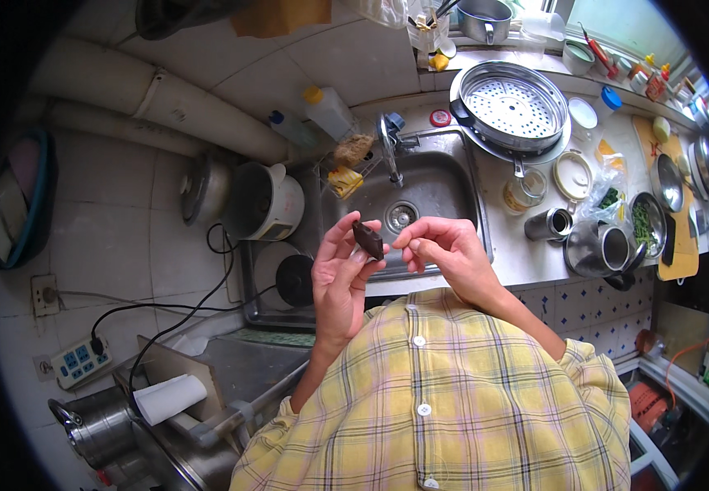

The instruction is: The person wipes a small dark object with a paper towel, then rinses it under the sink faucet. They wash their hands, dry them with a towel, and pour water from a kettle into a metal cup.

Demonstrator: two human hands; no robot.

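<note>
My left hand (347,270) holds a small dark brown, angular object (368,240) between thumb and fingers, above the front of a stainless steel sink (440,178); what the object is cannot be told. Just to its right is my right hand (446,248), its thumb and forefinger close together near the object. Whether anything thin sits between those fingertips is too small to tell. Behind the hands are the sink drain (401,216) and a metal faucet (391,153). A wire rack at the sink's left holds a brown scrubber (353,149) and a yellow sponge or cloth (345,181).
A steamer pot (511,107) with a perforated tray stands right of the sink, near a glass jar (525,190), a steel cup (547,225) and a kettle (600,248). Left are a rice cooker body (268,202), a black cable (188,305) and a power strip (84,361).
</note>
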